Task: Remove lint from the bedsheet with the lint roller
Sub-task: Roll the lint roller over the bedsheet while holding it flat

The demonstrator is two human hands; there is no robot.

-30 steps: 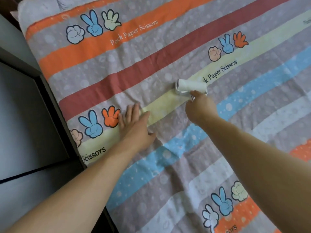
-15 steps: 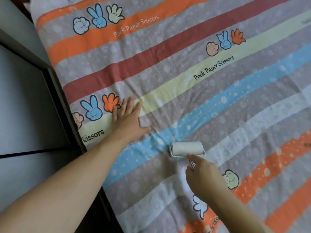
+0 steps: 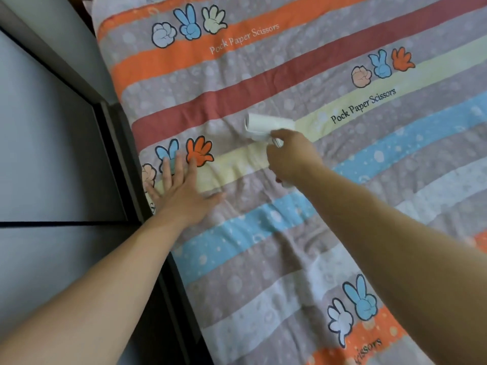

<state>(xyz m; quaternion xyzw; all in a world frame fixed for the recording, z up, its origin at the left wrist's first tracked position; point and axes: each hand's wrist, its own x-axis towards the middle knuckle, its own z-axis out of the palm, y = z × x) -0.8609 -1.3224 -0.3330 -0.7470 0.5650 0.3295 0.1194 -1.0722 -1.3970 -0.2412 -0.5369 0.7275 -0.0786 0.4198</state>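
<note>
A striped bedsheet (image 3: 290, 83) with cartoon hand prints and "Pock Paper Scissors" lettering fills most of the view. The white lint roller (image 3: 266, 125) lies with its roll on the sheet, between the dark red and the pale yellow stripe. My right hand (image 3: 290, 156) grips its handle, whose end shows below my palm. Flat on the sheet near the left edge, my left hand (image 3: 181, 191) presses down with fingers spread over the printed hands. The fabric is wrinkled between my two hands.
A dark bed frame edge (image 3: 123, 164) runs along the sheet's left side. Beyond it are pale grey panels (image 3: 47, 143) with a dark seam.
The roller went from the yellow stripe down toward me past the blue stripe, then back up to the yellow stripe, further left than before. My left hand shifted left toward the sheet's edge.
</note>
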